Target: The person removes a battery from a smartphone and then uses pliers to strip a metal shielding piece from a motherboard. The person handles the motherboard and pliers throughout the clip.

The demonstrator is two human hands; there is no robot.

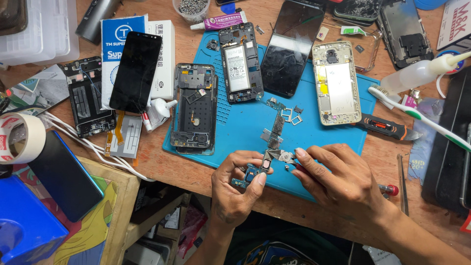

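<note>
Two bare hands, the left hand (238,189) and right hand (333,179), extend over the blue work mat (333,135); no gloves, rings or sleeves show, and below the mat a dark printed garment covers the torso.

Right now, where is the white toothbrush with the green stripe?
In the head view, the white toothbrush with the green stripe lies at the right side of the wooden table, just below the white squeeze bottle, right of the blue mat.
</note>
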